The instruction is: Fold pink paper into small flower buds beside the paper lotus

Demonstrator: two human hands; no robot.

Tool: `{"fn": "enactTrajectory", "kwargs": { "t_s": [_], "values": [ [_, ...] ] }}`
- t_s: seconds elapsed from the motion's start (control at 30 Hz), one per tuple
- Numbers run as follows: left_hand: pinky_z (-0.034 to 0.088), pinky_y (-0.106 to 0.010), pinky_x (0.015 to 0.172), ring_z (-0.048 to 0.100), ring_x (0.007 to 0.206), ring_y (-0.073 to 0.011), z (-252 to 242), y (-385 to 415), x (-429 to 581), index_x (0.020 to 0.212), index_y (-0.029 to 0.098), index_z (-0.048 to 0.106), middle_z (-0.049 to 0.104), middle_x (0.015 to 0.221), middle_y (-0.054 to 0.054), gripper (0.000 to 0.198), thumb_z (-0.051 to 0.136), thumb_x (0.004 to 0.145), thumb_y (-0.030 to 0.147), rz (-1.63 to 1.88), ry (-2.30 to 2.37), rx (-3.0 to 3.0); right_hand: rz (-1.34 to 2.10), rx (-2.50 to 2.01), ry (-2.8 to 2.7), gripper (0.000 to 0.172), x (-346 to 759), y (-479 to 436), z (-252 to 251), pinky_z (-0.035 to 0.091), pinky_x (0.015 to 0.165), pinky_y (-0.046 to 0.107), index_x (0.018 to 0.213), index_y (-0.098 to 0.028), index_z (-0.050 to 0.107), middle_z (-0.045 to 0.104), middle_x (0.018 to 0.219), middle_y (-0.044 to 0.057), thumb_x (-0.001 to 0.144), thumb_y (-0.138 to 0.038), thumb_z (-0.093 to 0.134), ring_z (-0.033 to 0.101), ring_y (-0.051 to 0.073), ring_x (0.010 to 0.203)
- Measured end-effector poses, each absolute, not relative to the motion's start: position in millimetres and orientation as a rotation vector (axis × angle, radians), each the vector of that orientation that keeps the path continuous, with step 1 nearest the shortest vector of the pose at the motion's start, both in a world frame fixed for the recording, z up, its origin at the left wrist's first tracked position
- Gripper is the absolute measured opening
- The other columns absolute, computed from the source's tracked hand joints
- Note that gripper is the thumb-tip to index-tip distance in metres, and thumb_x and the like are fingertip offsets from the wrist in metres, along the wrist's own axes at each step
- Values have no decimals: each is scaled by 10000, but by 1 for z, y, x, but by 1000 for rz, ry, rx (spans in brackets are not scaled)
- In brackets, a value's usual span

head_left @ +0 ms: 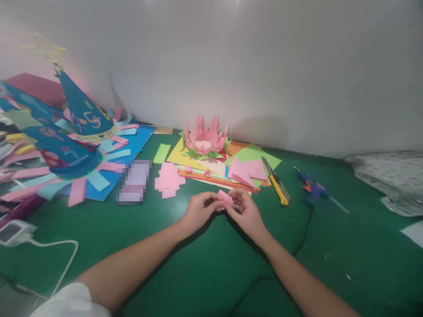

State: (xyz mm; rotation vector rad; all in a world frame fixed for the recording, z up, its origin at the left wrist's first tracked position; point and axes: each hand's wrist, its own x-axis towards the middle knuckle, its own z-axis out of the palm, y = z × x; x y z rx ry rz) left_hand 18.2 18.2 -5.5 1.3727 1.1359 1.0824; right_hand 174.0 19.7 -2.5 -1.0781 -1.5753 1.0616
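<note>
Between my two hands is a small piece of pink paper (226, 199), pinched at both sides above the green table. My left hand (202, 208) grips its left side with thumb and fingers. On the right edge, my right hand (243, 210) closes its fingertips; part of the paper is hidden by fingers. Just beyond the hands lie two small pink paper roses, one (207, 173) nearer and one (188, 169) to its left. Behind them stands a pink folded-paper lotus (205, 140) with green leaves. A pile of pink paper strips (169, 180) lies left of my hands.
A yellow utility knife (278, 187) and a blue glue gun (313, 187) with its cord lie to the right. Coloured sheets (254, 154) sit under the lotus. Decorated blue cone hats (82, 108), a blurred-out rectangular object (135, 181) and a white charger (16, 232) are left.
</note>
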Motion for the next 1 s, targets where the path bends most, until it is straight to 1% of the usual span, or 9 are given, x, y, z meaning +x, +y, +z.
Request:
{"fn": "enactTrajectory", "kwargs": {
  "t_s": [0.13,0.33,0.57,0.7,0.83,1.0],
  "values": [
    [506,-243,642,596,639,-119,-5,19,18,778,145,656,664,706,-27,153,617,739,288,1083,1109,1354,1076,-1083,-1568,204,174,20,-2,499,583,219,907,-226,465,529,791,-7,745,-220,590,562,114,682],
    [514,-267,709,625,728,-137,-6,18,18,875,146,658,687,826,-48,222,680,677,244,1063,1031,1319,1101,-1071,-1503,194,174,21,-2,510,615,236,878,-232,463,523,772,-14,735,-232,595,569,121,696],
    [512,-247,618,611,603,-122,-4,17,17,713,138,654,666,657,-22,155,691,670,283,1063,1078,1259,1198,-1065,-1519,173,175,20,-1,484,573,229,889,-221,488,518,809,-1,763,-261,599,550,120,690],
    [504,-231,594,609,588,-120,-1,17,17,697,143,666,673,632,-17,151,687,673,290,1052,1092,1247,1232,-1057,-1514,185,175,19,-1,472,549,228,894,-223,485,508,810,-2,768,-286,605,537,118,668],
    [492,-224,600,601,585,-118,1,17,17,687,145,680,673,623,-19,157,671,692,301,1068,1116,1323,1250,-1058,-1509,190,175,19,-1,474,562,230,896,-221,483,505,805,-3,772,-291,609,534,118,676],
    [473,-207,589,580,572,-105,3,17,16,661,140,673,664,618,-14,140,625,729,253,1065,1125,1361,1267,-1042,-1507,194,176,19,-3,468,563,223,902,-220,480,515,809,0,777,-292,610,541,117,682]
  ]
}}
